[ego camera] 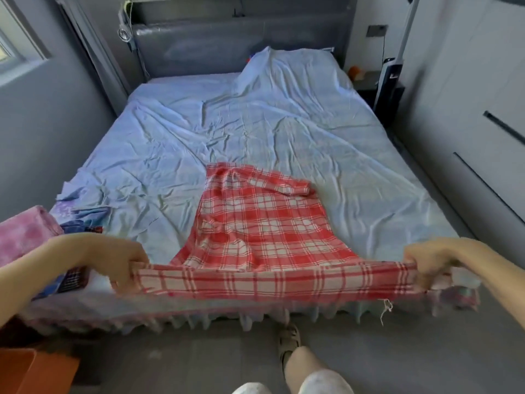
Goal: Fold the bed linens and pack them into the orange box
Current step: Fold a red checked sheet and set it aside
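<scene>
- Checked linen (264,228), red and white plaid, is lying on the near half of the bed in the head view. Its far part is spreading flat over the pale blue sheet (255,123), with one far corner folding back on itself.
- Its near edge is stretching taut as a band between the two hands, just above the foot edge of the bed. A few loose threads are hanging from the frayed hem near the right end.
- The left hand (125,263) is gripping the left end of that edge, fingers curling round the fabric.
- The right hand (426,260) is clutching the right end in the same way.
- The orange box (31,371) is sitting on the floor at the lower left, beside the bed and well apart from the linen.
- A pink folded cloth (25,231) and a blue floral cloth (85,217) are resting at the bed's near left corner.
</scene>
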